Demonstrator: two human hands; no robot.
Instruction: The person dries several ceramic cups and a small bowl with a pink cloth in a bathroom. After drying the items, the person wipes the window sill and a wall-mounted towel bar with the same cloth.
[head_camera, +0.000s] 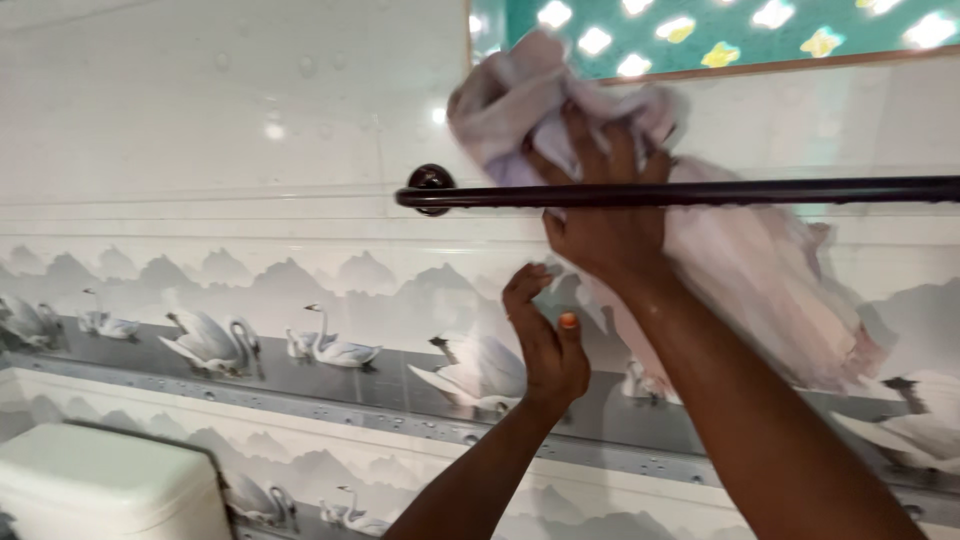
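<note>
Up on the far tiled wall, the person's right hand (600, 205) is raised behind a dark metal towel rail (700, 192) and has its fingers bunched tight into a pale pinkish cloth (760, 280). The top of the cloth is wadded above the rail, just under the window frame (720, 70), while the rest hangs down behind the rail to the right of the forearm, trailing over the wall. The left hand (545, 335) sits lower and a little to the left, below the rail; its fingers are curled loosely and seem to touch the cloth's lower edge, though I cannot tell whether it truly grips anything. Along the wall runs a band of tiles painted with white swans (335, 345). At the near left corner stands a white cistern (100, 490).
</note>
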